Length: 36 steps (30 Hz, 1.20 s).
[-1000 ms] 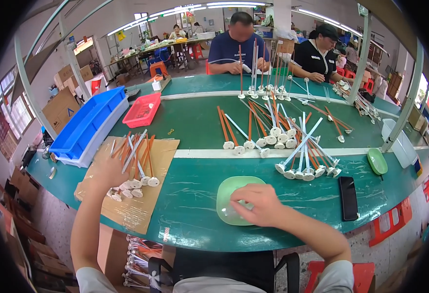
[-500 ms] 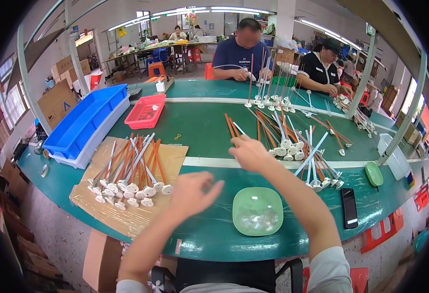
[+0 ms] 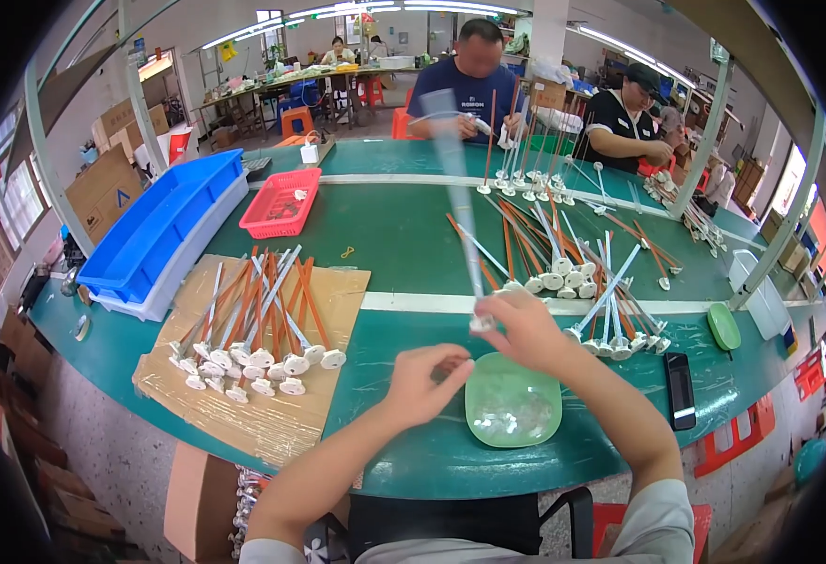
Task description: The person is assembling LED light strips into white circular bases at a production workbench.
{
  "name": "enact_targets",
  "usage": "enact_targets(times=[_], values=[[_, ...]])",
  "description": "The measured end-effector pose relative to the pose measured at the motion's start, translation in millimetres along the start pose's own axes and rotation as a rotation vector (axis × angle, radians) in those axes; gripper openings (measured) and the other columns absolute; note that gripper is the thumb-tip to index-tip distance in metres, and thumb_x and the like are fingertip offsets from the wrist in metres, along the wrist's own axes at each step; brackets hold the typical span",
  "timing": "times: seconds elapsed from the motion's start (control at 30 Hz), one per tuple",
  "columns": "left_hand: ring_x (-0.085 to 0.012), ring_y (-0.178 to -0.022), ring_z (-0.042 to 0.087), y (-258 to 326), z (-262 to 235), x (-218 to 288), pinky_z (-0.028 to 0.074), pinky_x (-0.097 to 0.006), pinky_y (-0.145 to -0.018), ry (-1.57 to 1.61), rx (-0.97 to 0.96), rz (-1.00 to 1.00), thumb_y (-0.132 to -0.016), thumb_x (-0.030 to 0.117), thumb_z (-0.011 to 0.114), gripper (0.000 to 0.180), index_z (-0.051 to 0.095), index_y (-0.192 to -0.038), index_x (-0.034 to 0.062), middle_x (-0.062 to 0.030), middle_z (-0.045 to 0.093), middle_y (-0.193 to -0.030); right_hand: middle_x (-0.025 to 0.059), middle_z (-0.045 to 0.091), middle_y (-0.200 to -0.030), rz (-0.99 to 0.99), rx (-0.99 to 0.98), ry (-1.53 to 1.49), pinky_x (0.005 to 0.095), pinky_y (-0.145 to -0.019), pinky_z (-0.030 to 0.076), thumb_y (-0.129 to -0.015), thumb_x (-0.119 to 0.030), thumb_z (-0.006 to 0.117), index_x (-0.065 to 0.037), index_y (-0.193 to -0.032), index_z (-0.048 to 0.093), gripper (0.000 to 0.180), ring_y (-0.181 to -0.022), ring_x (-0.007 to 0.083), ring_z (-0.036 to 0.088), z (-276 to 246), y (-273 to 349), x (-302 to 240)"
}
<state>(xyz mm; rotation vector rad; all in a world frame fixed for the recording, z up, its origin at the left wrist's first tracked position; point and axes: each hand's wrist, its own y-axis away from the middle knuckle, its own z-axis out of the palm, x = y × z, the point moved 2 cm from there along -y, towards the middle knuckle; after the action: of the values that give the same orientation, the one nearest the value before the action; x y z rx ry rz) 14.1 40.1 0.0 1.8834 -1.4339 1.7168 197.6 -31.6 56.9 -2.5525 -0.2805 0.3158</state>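
Note:
My right hand [image 3: 523,329] grips a pale, long strip [image 3: 469,240] by its white round base [image 3: 482,323]. The strip stands nearly upright and is smeared by motion toward its top. Just left of it, my left hand [image 3: 427,383] has thumb and fingers curled together; whatever may be between them is hidden. Below my right hand is a light green square dish [image 3: 514,414] with small clear pieces in it. Brown and silvery strips with white round bases lie in a pile [image 3: 563,268] beyond my right hand, and more strips [image 3: 263,320] lie on a cardboard sheet [image 3: 324,414] at the left.
Blue and white trays [image 3: 164,221] and a red basket [image 3: 267,226] stand at the left. A phone [image 3: 680,390] and a small green dish [image 3: 724,327] lie at the right. Upright strips [image 3: 516,150] stand across the green table [image 3: 385,235], where two people work.
My right hand has drawn back from the pile with a strip and raised it upright. My left hand has moved right toward it, its fingers curling in.

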Motion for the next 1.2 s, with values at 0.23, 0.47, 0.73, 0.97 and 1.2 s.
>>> enact_targets(times=[0.23,0.47,0.73,0.97,1.2], values=[[-0.0197,-0.114,0.061,-3,28,33,0.050,-0.034,-0.098,0.811,-0.378,-0.339,-0.101,0.018,0.058,0.043,0.050,-0.136,-0.0051,-0.0129,0.061,-0.126,0.0089,0.072,-0.104,-0.012,0.288,-0.494,0.0377,-0.082,0.053,-0.071,-0.009,0.085,-0.008,-0.094,0.063,0.031,-0.096,0.0298,0.065,-27,72,-45],[-0.0246,-0.111,0.064,1,38,14,0.053,-0.039,-0.097,0.903,-0.441,-0.393,-0.096,0.008,0.062,0.039,0.055,-0.132,-0.0048,-0.0149,0.064,-0.123,0.0087,0.069,-0.100,0.063,0.420,-0.421,0.0346,-0.073,0.051,-0.068,-0.006,0.084,-0.006,-0.095,0.074,0.028,-0.085,0.0254,0.062,-23,84,-38],[-0.0259,-0.114,0.064,6,33,12,0.052,-0.040,-0.099,0.914,-0.361,-0.337,-0.093,0.004,0.064,0.039,0.056,-0.129,-0.0082,-0.0191,0.064,-0.123,0.0086,0.070,-0.094,-0.137,0.391,-0.388,0.0315,-0.066,0.051,-0.068,-0.001,0.080,-0.003,-0.096,0.075,0.029,-0.076,0.0236,0.062,-29,73,-42],[-0.0246,-0.113,0.064,18,28,2,0.051,-0.038,-0.098,0.855,-0.340,-0.322,-0.088,0.003,0.071,0.046,0.055,-0.129,-0.0096,-0.0188,0.064,-0.123,0.0069,0.071,-0.087,-0.192,0.489,-0.309,0.0267,-0.054,0.050,-0.058,0.006,0.071,-0.002,-0.094,0.074,0.037,-0.065,0.0193,0.060,-13,75,-52],[-0.0206,-0.115,0.063,18,27,7,0.049,-0.036,-0.099,0.722,-0.365,-0.313,-0.088,0.001,0.070,0.046,0.055,-0.130,-0.0079,-0.0149,0.066,-0.122,0.0078,0.072,-0.091,-0.196,0.461,-0.274,0.0271,-0.056,0.051,-0.062,0.007,0.074,-0.002,-0.094,0.073,0.034,-0.067,0.0197,0.062,-9,84,-50]])
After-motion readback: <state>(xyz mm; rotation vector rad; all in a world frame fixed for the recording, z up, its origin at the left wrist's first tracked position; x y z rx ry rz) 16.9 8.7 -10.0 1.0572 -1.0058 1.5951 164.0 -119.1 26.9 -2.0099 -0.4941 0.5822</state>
